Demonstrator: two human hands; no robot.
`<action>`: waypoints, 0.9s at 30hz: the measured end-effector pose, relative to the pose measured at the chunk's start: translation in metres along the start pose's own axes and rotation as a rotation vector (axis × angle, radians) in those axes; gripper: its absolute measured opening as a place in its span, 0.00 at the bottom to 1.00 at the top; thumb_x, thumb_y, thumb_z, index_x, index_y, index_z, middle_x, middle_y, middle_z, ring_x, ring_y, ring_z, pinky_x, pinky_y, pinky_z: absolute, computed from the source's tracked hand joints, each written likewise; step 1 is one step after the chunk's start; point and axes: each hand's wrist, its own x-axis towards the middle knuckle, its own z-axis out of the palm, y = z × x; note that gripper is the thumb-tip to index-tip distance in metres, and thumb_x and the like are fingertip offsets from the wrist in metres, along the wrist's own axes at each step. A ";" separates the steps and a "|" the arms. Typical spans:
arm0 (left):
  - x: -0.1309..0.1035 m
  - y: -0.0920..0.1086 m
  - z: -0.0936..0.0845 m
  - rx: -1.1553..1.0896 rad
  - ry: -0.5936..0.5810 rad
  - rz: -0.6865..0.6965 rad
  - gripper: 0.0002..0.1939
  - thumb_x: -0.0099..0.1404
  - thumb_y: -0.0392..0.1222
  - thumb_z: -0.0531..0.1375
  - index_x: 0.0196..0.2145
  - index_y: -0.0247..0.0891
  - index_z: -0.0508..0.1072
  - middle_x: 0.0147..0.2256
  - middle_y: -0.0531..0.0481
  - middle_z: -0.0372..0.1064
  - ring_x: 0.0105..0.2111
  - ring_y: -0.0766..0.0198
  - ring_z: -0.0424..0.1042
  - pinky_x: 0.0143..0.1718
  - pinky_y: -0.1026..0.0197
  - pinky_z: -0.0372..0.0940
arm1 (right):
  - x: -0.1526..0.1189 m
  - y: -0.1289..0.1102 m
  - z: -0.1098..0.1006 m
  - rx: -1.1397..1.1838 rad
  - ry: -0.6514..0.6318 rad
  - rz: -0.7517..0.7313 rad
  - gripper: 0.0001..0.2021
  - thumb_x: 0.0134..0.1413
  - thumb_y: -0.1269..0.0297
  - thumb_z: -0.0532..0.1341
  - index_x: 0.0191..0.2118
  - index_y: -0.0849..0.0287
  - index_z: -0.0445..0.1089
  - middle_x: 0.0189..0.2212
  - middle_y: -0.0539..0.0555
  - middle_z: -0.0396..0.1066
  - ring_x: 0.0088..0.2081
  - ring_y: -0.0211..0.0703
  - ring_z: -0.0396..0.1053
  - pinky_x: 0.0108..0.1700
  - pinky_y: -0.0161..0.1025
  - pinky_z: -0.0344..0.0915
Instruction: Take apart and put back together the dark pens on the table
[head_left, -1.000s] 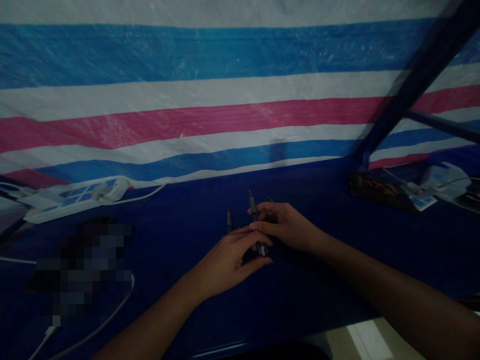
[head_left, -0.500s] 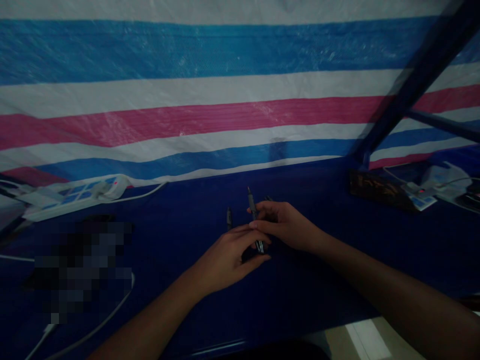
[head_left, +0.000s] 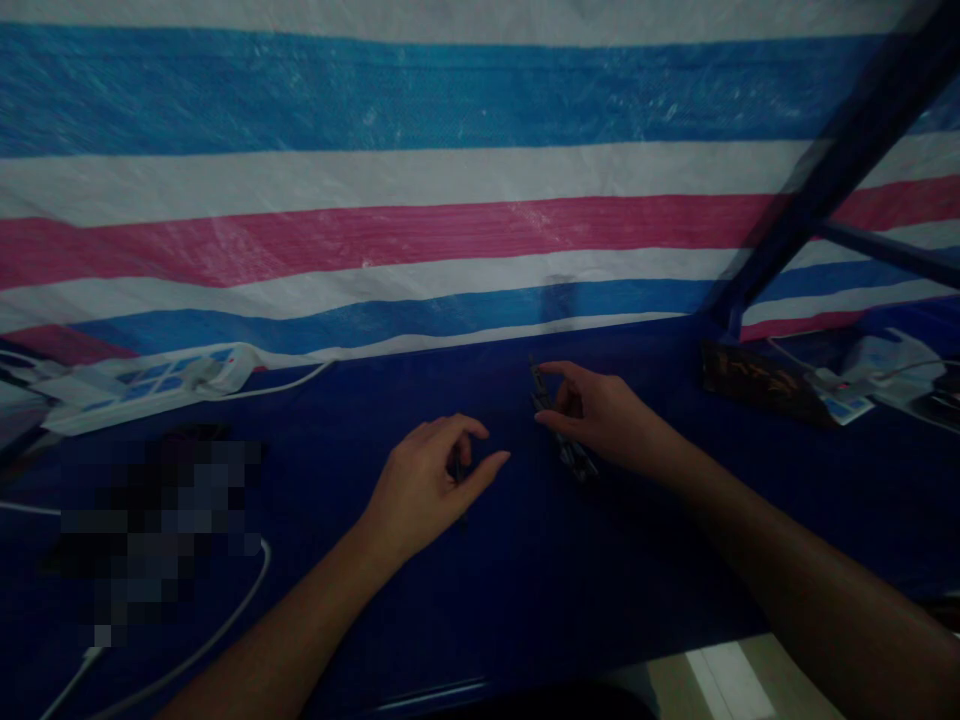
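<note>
My right hand [head_left: 600, 410] pinches a dark pen [head_left: 538, 385] between thumb and fingertips, its tip pointing away from me. Below that pen, other dark pens [head_left: 576, 460] lie close together on the blue table, partly hidden by the held one. To the left, my left hand [head_left: 427, 475] is over another dark pen [head_left: 459, 468], mostly covered by the fingers. The left thumb and index finger are apart, with a gap between their tips.
On the blue table [head_left: 330, 600], a white power strip [head_left: 150, 385] with cables lies at the back left. A pixelated dark object is nearer. At the right are a dark patterned box [head_left: 765, 385] and another power strip [head_left: 849, 408]. Striped sheeting [head_left: 450, 230] hangs behind.
The hands have moved apart. My right hand has carried the pen right, over the other pens; my left hand has let go of it and moved left over the pen lying there.
</note>
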 end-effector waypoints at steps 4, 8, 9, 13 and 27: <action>0.006 -0.007 -0.005 0.287 -0.265 -0.297 0.19 0.70 0.61 0.61 0.37 0.40 0.71 0.24 0.53 0.71 0.25 0.56 0.74 0.25 0.60 0.53 | -0.004 0.001 0.010 -0.156 -0.167 -0.040 0.32 0.60 0.68 0.67 0.68 0.63 0.62 0.31 0.51 0.76 0.30 0.42 0.73 0.33 0.36 0.61; 0.006 -0.004 -0.006 0.404 -0.347 -0.344 0.18 0.74 0.57 0.56 0.35 0.41 0.71 0.28 0.48 0.75 0.29 0.52 0.76 0.26 0.59 0.51 | -0.006 0.001 0.022 -0.247 -0.206 -0.058 0.24 0.63 0.69 0.64 0.63 0.63 0.65 0.32 0.53 0.76 0.32 0.43 0.73 0.34 0.36 0.62; 0.006 -0.003 -0.007 0.404 -0.357 -0.345 0.17 0.74 0.56 0.55 0.35 0.41 0.71 0.29 0.48 0.75 0.29 0.52 0.76 0.26 0.59 0.51 | -0.006 0.001 0.024 -0.274 -0.196 -0.076 0.22 0.63 0.70 0.64 0.62 0.64 0.66 0.33 0.54 0.76 0.33 0.43 0.73 0.35 0.37 0.62; 0.007 -0.003 -0.007 0.341 -0.375 -0.359 0.14 0.74 0.51 0.55 0.34 0.41 0.71 0.28 0.49 0.74 0.28 0.54 0.75 0.26 0.59 0.51 | -0.004 0.002 0.025 -0.362 -0.168 -0.175 0.14 0.64 0.72 0.62 0.54 0.61 0.73 0.42 0.59 0.77 0.42 0.48 0.75 0.46 0.40 0.66; -0.007 0.008 0.004 -0.334 -0.139 -0.028 0.13 0.81 0.45 0.45 0.41 0.41 0.66 0.22 0.60 0.63 0.20 0.68 0.65 0.25 0.65 0.59 | -0.017 -0.017 0.021 0.199 -0.038 -0.128 0.22 0.65 0.45 0.62 0.28 0.58 0.66 0.23 0.47 0.62 0.26 0.37 0.61 0.29 0.36 0.54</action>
